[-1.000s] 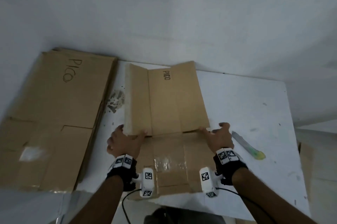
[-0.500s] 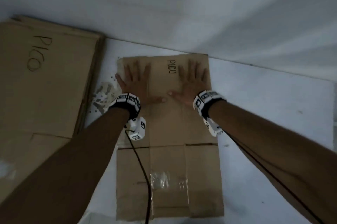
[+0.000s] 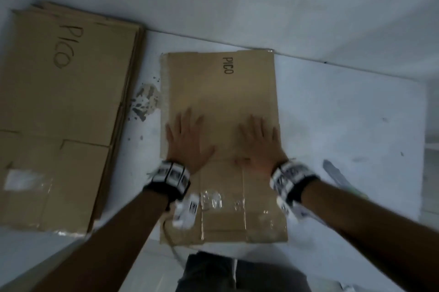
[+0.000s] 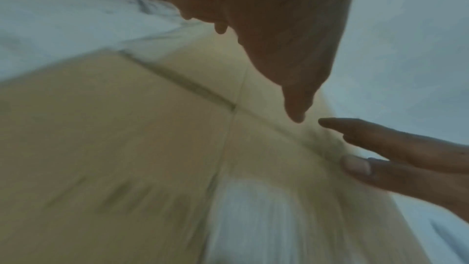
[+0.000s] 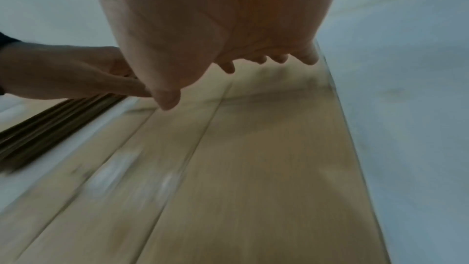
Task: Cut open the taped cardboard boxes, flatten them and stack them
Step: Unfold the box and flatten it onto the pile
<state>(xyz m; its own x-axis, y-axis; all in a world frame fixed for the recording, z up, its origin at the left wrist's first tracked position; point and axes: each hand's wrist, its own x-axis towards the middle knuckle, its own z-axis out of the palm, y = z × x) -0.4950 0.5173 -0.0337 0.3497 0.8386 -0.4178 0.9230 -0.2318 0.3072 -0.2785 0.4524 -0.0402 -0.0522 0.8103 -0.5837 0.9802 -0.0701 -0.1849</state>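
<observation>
A flattened brown cardboard box [image 3: 221, 99] marked "PICO" lies on the white table, with clear tape [image 3: 211, 201] on its near flaps. My left hand [image 3: 187, 142] rests flat on its left half, fingers straight and spread. My right hand [image 3: 259, 142] lies flat on its right half in the same way. The left wrist view shows the box [image 4: 127, 148] under my left hand [image 4: 279, 37], and my right hand's fingers [image 4: 375, 144] beside it. In the right wrist view my right hand [image 5: 215, 27] hovers close over the box [image 5: 253, 158].
A stack of flattened cardboard boxes [image 3: 61, 111] lies at the left of the table [image 3: 344, 125], its edge also in the right wrist view as the stack [image 5: 50, 119]. A cutter with a green handle [image 3: 337, 175] lies right of the box. A paint stain [image 3: 145, 99] marks the table between stack and box.
The upright flap has been pushed down flat. Both hands then slid from the far part of the box back toward me, to its middle.
</observation>
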